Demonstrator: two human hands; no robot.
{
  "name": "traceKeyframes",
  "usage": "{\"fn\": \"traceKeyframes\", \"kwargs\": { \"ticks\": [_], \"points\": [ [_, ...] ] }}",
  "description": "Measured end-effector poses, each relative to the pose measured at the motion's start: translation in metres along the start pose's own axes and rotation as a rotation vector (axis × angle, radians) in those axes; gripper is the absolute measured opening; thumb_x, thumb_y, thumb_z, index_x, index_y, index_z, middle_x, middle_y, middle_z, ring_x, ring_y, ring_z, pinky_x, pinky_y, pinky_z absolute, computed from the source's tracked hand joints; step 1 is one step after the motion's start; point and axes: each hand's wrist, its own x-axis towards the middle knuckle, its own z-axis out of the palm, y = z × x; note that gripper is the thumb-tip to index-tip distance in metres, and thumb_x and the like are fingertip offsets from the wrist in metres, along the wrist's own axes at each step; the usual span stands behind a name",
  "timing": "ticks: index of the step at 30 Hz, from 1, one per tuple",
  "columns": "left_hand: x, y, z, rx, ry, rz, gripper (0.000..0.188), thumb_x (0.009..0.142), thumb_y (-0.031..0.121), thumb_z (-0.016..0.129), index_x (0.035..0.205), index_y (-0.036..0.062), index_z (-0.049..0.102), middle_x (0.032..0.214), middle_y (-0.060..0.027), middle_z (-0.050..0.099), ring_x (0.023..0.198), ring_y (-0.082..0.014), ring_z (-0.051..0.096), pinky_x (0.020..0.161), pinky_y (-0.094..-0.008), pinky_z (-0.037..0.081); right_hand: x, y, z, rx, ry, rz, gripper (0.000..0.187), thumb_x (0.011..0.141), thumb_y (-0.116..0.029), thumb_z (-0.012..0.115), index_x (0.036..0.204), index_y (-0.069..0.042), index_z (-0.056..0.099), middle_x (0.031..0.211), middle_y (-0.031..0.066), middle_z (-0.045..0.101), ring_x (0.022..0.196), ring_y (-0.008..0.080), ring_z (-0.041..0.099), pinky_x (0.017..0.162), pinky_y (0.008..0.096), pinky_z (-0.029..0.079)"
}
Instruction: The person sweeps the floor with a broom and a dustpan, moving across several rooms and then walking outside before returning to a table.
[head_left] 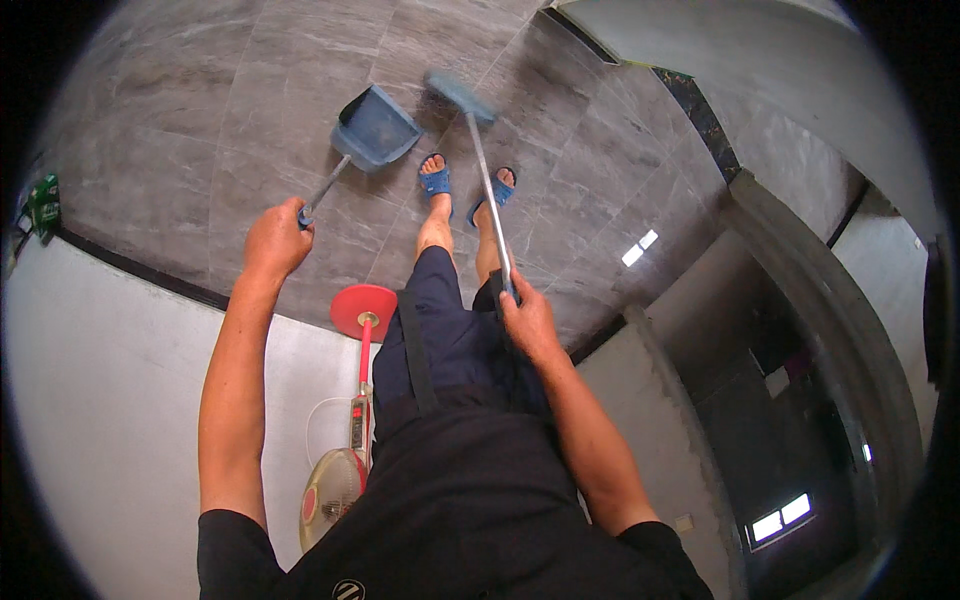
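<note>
My left hand [277,238] is closed round the handle of a long-handled dustpan [378,130]. Its blue-grey pan lies out ahead of my feet, to the left, with the wide edge toward the right. In my right hand [530,315] I grip the pale metal stick of a broom [484,185], which slants up and away past my right leg. The blue-grey broom head [460,96] is to the right of the pan, a short gap apart, and slightly blurred. Whether the head touches the floor I cannot tell.
Blue slippers [436,180] are on my feet on grey tiled floor [290,70]. Close by my left leg stands a fan with a red round base [362,310]. A pale wall [150,340] runs along the left. At right is a doorway with a grey frame [810,290].
</note>
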Motion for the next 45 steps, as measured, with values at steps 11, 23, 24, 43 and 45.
{"fn": "traceKeyframes", "kwargs": {
  "ticks": [11, 23, 24, 43, 45],
  "points": [
    [0.005, 0.019, -0.005, 0.041, -0.009, -0.001, 0.027, 0.075, 0.018, 0.065, 0.099, 0.0051, 0.064, 0.086, -0.0206, 0.065, 0.082, -0.0380, 0.063, 0.071, -0.0461, 0.049, -0.076, 0.003, -0.027, 0.102, -0.182, 0.008, 0.046, 0.086, -0.014, 0.060, 0.130, -0.006, 0.050, 0.082, 0.0054, 0.060, 0.062, 0.0090, 0.050, 0.056, 0.0247, 0.041],
    [-0.035, -0.007, 0.002, -0.081, 0.064, -0.092, 0.029, 0.074, 0.016, 0.064, 0.101, 0.0064, 0.062, 0.084, -0.0215, 0.065, 0.082, -0.0383, 0.063, 0.071, -0.0477, 0.050, 0.057, -0.111, -0.030, -0.171, 0.119, -0.172, 0.044, 0.086, -0.023, 0.054, 0.125, -0.002, 0.052, 0.093, 0.0268, 0.063, 0.087, 0.0409, 0.061, 0.075, 0.0450, 0.047],
    [-0.038, -0.012, 0.003, -0.105, 0.085, -0.109, 0.030, 0.074, 0.016, 0.064, 0.102, 0.0064, 0.062, 0.085, -0.0217, 0.065, 0.083, -0.0383, 0.063, 0.072, -0.0478, 0.050, 0.065, -0.118, -0.024, -0.149, 0.127, -0.177, 0.044, 0.086, -0.023, 0.053, 0.124, -0.002, 0.052, 0.092, 0.0269, 0.063, 0.087, 0.0411, 0.061, 0.075, 0.0456, 0.047],
    [-0.094, -0.021, 0.005, -0.283, 0.030, -0.300, 0.024, 0.077, 0.024, 0.065, 0.094, 0.0075, 0.061, 0.085, -0.0205, 0.065, 0.082, -0.0379, 0.063, 0.071, -0.0485, 0.050, -0.070, -0.168, -0.105, 0.160, -0.536, -0.047, 0.049, 0.088, -0.014, 0.058, 0.132, 0.003, 0.044, 0.072, 0.0005, 0.054, 0.057, 0.0085, 0.047, 0.051, 0.0238, 0.039],
    [-0.104, -0.024, 0.002, -0.333, 0.068, -0.338, 0.027, 0.078, 0.027, 0.066, 0.095, 0.0072, 0.061, 0.086, -0.0189, 0.066, 0.084, -0.0374, 0.063, 0.073, -0.0475, 0.050, -0.061, -0.198, -0.109, 0.121, -0.490, -0.081, 0.050, 0.087, -0.013, 0.058, 0.133, 0.002, 0.044, 0.076, 0.0016, 0.057, 0.059, 0.0088, 0.049, 0.052, 0.0251, 0.039]
  ]
}}
